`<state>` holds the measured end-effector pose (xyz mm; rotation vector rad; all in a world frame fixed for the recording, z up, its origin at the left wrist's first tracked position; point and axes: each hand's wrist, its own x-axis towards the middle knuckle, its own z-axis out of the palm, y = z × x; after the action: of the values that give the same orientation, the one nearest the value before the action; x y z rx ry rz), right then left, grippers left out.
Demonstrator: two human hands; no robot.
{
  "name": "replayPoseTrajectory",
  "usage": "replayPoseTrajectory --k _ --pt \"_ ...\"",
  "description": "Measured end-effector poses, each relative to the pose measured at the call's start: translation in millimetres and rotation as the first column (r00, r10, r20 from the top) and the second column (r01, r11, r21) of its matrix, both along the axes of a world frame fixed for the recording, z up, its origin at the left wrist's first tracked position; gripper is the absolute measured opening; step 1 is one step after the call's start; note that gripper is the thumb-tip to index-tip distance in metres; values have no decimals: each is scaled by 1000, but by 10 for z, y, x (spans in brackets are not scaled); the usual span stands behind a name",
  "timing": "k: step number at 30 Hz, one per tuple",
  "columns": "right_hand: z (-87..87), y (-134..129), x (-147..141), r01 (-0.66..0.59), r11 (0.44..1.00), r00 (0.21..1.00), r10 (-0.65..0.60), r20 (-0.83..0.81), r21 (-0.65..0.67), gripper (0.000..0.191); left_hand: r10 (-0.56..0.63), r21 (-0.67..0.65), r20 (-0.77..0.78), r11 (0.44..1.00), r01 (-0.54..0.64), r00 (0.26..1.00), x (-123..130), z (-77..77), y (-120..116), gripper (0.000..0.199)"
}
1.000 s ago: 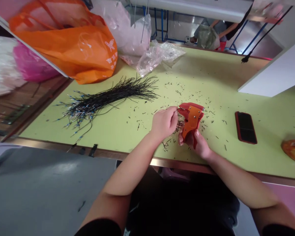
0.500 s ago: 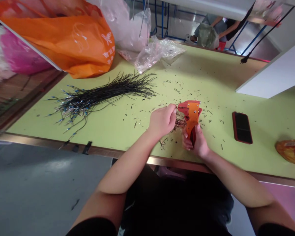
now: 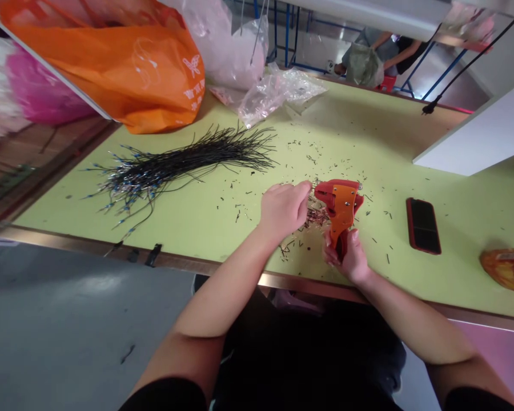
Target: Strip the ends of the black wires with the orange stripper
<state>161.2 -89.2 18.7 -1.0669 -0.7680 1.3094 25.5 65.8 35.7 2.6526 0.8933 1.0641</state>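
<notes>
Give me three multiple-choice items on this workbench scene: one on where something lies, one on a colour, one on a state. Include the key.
1. Where does the phone lie relative to the wire stripper?
A. On the floor
B. To its right on the table
C. Inside a bag

2. What colour are the long wires in the bundle?
A. Yellow
B. White
C. Black

3. What state is the wire stripper in?
A. Held in the right hand
B. Lying alone on the table
C. Hanging from a cord

Key:
1. B, the phone sits on the tabletop right of the tool.
2. C, the wires show black along their length.
3. A, the right hand's fingers wrap its handle.
</notes>
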Motion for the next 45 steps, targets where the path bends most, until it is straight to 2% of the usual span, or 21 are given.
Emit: replayPoseTrajectory --k 8,14,19,23,27,31,35,40,45 --pt "77 52 28 -127 990 989 122 -87 -54 82 18 -72 35 997 -15 999 -4 -17 50 25" --pt "53 84 48 -68 995 997 66 -30 -72 81 31 -93 52 995 -26 998 2 -37 80 26" --pt "23 32 61 -43 999 999 44 4 -24 77 38 -78 68 996 -33 997 20 -72 125 26" --pt "-31 31 82 -15 998 1000 14 16 65 73 -24 -102 102 994 34 994 44 -71 84 27" --pt "4 92 66 -130 986 990 136 -42 108 70 -95 -85 113 991 105 989 51 -97 48 24" --pt "75 129 95 -217 975 971 219 -92 38 60 -101 -65 96 992 108 990 33 -115 49 21" --pt "86 136 152 -191 981 974 184 -129 -46 50 -71 -84 42 994 74 997 26 -101 52 23" --pt "42 163 151 -87 991 986 71 -154 -103 31 -88 -104 -62 991 82 994 56 -128 60 25" --pt "-22 187 173 -67 993 987 51 -154 -101 32 -79 -89 -77 993 72 994 63 -153 54 29"
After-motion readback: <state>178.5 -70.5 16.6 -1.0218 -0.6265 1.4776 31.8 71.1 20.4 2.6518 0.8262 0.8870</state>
